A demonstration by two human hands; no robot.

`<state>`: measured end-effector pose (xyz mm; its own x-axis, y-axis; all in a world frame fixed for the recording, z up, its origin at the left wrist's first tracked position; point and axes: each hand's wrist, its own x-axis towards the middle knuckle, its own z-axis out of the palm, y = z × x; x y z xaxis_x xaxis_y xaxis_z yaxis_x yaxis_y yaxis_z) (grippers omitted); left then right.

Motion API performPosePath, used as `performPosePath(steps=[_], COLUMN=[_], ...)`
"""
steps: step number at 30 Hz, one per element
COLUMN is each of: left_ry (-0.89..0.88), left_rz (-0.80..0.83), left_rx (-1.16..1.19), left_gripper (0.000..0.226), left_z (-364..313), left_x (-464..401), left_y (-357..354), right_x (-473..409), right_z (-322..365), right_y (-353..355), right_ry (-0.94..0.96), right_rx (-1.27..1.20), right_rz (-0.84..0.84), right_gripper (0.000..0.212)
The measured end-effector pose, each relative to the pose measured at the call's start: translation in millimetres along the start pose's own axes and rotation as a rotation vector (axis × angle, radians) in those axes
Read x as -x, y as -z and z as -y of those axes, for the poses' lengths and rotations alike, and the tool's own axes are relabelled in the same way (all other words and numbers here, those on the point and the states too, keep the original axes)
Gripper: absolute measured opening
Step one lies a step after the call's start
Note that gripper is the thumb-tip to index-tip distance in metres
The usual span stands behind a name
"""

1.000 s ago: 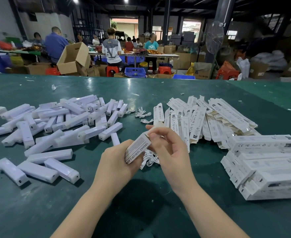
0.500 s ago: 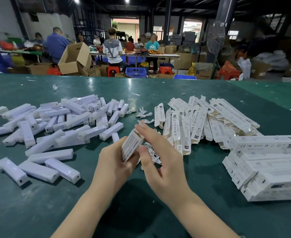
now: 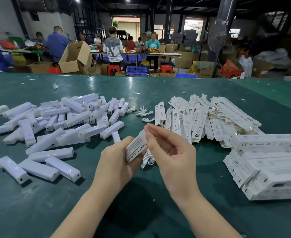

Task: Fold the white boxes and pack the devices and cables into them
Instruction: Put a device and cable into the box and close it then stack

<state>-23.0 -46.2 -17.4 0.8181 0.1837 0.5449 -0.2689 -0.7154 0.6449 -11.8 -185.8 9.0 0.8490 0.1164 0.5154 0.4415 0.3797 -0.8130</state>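
Table (image 3: 141, 93): devices (image 3: 58, 121) heaped at 10 o'clock, flat boxes (image 3: 210, 117) at 1 o'clock, packed stack (image 3: 268, 165) at 3 o'clock. Centre: left hand (image 3: 114, 160) grips box (image 3: 136, 146); right hand (image 3: 172, 152) pinches its top flap. Cable (image 3: 148, 158) beneath.

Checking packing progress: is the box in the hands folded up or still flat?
Folded up: the box shows two faces in the left hand; right hand works its far end. Contents cannot be told.

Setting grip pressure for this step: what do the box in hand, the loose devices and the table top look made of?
Box: thin printed card, matte, apparently; flat stock nearby shows creases. Devices: likely hard white plastic, smooth, slightly glossy, with moulded ports. Table: green sheet covering, faintly shiny with lamp reflections; material unclear.
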Motion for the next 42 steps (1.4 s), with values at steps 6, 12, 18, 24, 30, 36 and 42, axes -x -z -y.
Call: performPosePath(steps=[6,12,18,24,30,36,42], left_ry=[-0.035,0.007,-0.023,-0.03,-0.045,-0.031,-0.049], left_rz=[-0.015,-0.016,0.009,0.004,0.002,0.006,0.006], left_rx=[-0.059,-0.082,-0.092,-0.107,-0.123,-0.125,-0.103], left_gripper=[0.019,0.038,0.046,0.046,0.048,0.035,0.02], left_z=[-6.6,-6.2,-6.3,-7.6,-6.6,-5.0,-8.5], left_x=[-0.1,-1.4,-0.7,-0.7,-0.4,0.9,1.9], left_y=[3.9,2.0,6.5,6.7,6.8,5.8,7.0], right_x=[-0.7,-0.8,-0.4,-1.5,-1.7,-2.3,-4.2], right_z=[2.4,2.6,-0.3,0.0,0.4,-2.1,-2.6], right_y=[2.2,1.4,2.5,2.0,2.1,3.8,4.5], right_ry=[0.055,0.1,0.023,0.016,0.031,0.074,0.155], right_rx=[0.054,0.148,0.065,0.062,0.072,0.125,0.244], right_rz=[-0.015,0.009,0.019,-0.005,-0.002,-0.001,0.006], right_gripper=[0.019,0.02,0.017,0.017,0.017,0.017,0.018])
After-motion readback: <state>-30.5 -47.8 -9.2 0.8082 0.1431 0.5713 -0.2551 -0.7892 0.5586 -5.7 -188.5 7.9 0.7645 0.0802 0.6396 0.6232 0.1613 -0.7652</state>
